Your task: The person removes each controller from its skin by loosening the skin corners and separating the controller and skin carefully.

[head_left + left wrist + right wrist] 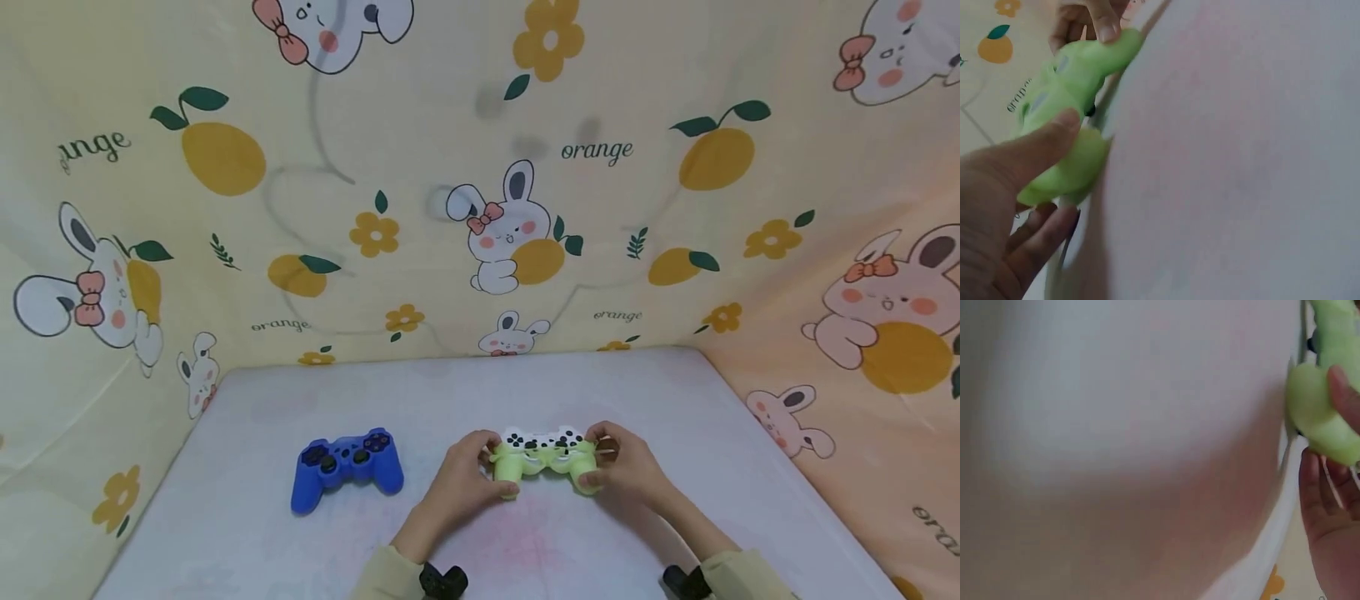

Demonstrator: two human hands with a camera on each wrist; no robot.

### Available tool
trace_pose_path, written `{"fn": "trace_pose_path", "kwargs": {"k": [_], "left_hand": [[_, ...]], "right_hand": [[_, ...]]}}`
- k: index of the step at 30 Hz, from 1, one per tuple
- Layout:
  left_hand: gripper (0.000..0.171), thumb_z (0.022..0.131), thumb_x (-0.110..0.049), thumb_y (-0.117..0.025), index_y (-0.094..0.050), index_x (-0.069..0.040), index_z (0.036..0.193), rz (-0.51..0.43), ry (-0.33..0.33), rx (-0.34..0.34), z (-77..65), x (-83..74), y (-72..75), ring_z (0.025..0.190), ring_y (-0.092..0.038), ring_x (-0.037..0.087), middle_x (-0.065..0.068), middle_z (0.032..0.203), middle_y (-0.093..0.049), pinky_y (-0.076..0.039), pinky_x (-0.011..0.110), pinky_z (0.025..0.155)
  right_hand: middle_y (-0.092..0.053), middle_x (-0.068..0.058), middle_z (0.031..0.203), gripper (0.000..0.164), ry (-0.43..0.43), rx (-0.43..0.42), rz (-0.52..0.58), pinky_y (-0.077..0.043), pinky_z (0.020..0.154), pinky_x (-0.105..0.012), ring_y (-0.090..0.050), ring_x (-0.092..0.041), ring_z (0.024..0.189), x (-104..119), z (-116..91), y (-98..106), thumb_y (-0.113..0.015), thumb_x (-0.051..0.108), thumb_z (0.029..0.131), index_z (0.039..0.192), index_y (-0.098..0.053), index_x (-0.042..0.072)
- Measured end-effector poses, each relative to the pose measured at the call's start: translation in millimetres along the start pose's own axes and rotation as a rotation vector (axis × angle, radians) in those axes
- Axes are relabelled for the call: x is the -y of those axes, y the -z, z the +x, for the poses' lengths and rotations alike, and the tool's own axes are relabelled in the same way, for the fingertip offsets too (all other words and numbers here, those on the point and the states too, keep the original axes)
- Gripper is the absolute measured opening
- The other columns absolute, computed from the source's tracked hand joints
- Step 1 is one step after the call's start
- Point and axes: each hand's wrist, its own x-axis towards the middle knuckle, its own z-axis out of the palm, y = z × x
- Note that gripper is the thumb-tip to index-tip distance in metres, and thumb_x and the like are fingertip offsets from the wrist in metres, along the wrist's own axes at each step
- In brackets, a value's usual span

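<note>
A game controller, white with black marks along its far side and light green on its grips, is held between both hands over the table. My left hand grips its left end, and the thumb lies across the green surface in the left wrist view. The right hand holds the other end, with its thumb on the right green grip and the fingers on the far side. A blue game controller lies on the table to the left, apart from both hands.
The white tabletop spreads out under the hands, with faint pink stains near the front. A cream cloth printed with rabbits and oranges hangs behind the table and along both sides. Dark wrist cameras sit at the sleeve cuffs.
</note>
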Motion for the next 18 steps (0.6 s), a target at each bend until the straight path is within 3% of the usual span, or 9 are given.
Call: {"fn": "trace_pose_path", "kwargs": {"k": [6,13,18], "left_hand": [[0.045,0.069,-0.029,-0.091,-0.062,-0.017,0.102,-0.033,-0.039,0.04,4.0,2.9,3.3,0.082,-0.06,0.012,-0.008,0.092,-0.059,-0.05,0.027,0.072],[0.033,0.071,-0.027,-0.09,-0.065,-0.016,0.091,-0.013,-0.081,0.021,4.2,2.0,-0.2,0.074,-0.058,0.013,-0.008,0.081,-0.059,-0.049,0.025,0.067],[0.033,0.072,-0.024,-0.089,-0.066,-0.015,0.093,0.002,-0.082,-0.013,0.5,0.1,-2.0,0.074,-0.06,0.017,-0.007,0.083,-0.06,-0.049,0.025,0.066]], "right_hand": [[-0.064,-0.004,0.097,0.052,0.089,0.046,-0.041,-0.051,0.086,-0.043,-0.065,-0.022,0.091,-5,2,7,-0.096,0.016,0.056,0.096,-0.062,0.012],[-0.065,-0.005,0.093,0.044,0.062,0.009,-0.02,-0.055,0.073,-0.033,-0.066,-0.021,0.083,-2,-5,5,-0.095,0.014,0.057,0.089,-0.064,0.012],[-0.065,-0.005,0.101,0.045,0.068,0.008,-0.039,-0.055,0.079,-0.034,-0.067,-0.027,0.092,-3,-11,2,-0.093,0.015,0.064,0.098,-0.063,0.011]]}}
